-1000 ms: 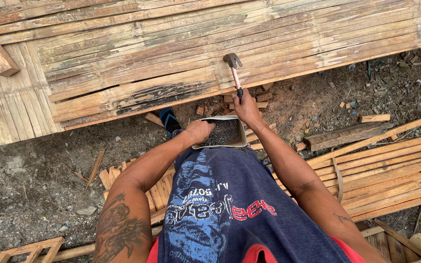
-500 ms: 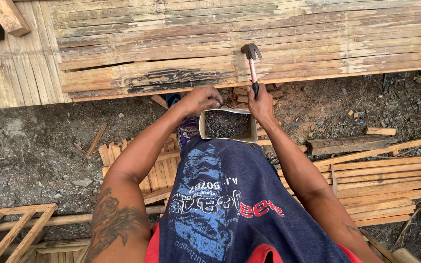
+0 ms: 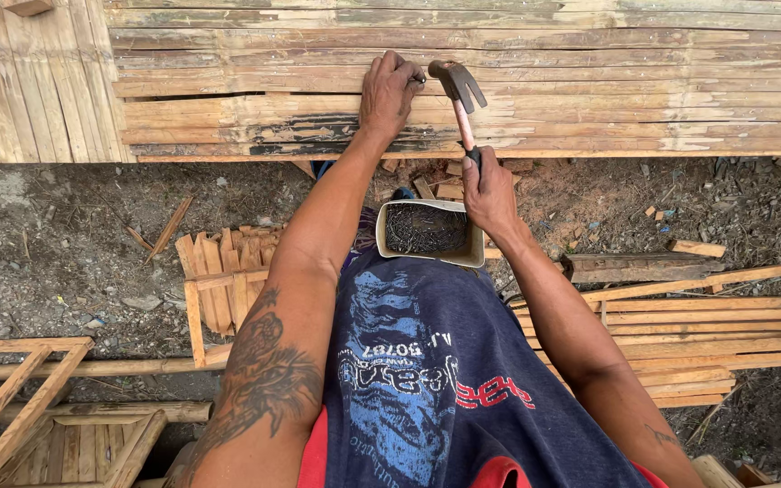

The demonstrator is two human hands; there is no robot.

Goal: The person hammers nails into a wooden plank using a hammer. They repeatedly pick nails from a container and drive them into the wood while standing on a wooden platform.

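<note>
We are at the nailing step: our left hand (image 3: 389, 90) pinches a nail (image 3: 418, 79) against the bamboo panel (image 3: 589, 90) while our right hand (image 3: 490, 190) grips the hammer (image 3: 459, 95) just beside it, so next comes a careful tap clear of the fingers.

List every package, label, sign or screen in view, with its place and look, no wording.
Printed panel on dark blue garment: on the person's lap, pale blue graphic with white and red lettering.
Open rectangular pale tray of dark nails: on the knees, below the right hand.
No signs or screens.
</note>
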